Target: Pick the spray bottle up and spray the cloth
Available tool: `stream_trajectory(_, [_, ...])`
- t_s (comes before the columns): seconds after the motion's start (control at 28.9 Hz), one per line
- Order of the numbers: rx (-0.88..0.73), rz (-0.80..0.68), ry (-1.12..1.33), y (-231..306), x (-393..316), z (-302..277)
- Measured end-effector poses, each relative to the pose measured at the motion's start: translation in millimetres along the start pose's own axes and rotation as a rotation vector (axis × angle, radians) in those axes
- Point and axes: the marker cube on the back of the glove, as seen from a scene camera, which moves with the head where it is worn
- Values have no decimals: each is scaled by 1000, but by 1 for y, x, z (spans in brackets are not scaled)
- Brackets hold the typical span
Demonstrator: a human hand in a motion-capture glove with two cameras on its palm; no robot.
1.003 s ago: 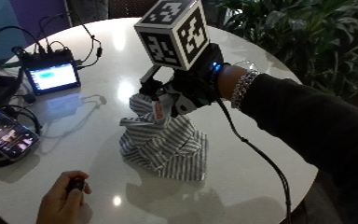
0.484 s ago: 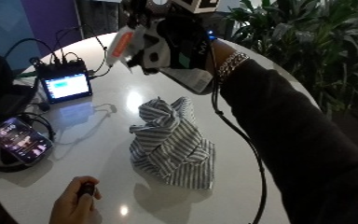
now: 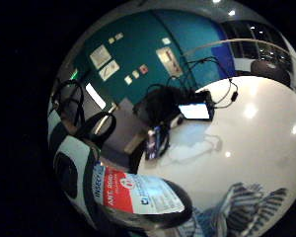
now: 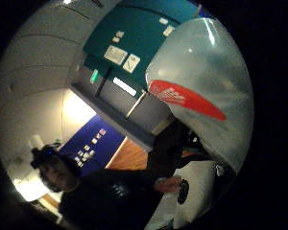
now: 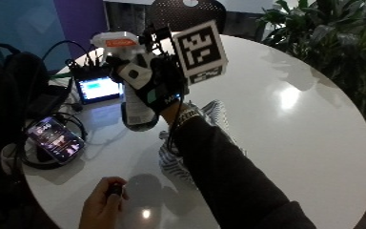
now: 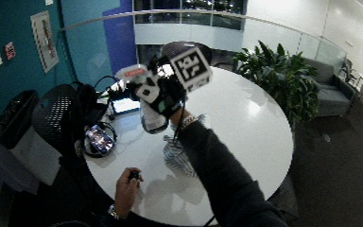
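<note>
Just then my gloved right hand (image 5: 154,88) was raised above the white table (image 5: 297,124), fingers curled around the spray bottle (image 5: 134,102), its white-and-orange head (image 5: 114,40) tilted toward the small screen (image 5: 100,89). Below my forearm lay the striped cloth (image 5: 170,160), bunched on the tabletop. My bare left hand (image 5: 102,207) rested near the table's edge.

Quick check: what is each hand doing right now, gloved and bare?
Gloved right hand: holding the spray bottle raised above the table.
Bare left hand: holding a small black object at the table edge.
</note>
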Motion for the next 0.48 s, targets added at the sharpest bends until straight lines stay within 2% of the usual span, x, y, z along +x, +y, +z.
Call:
stream_trajectory(0.07, [51, 64, 15, 34, 11, 20])
stream_trajectory(0.14, [87, 97, 22, 44, 21, 27])
stream_trajectory(0.48, [83, 104, 69, 45, 37, 38])
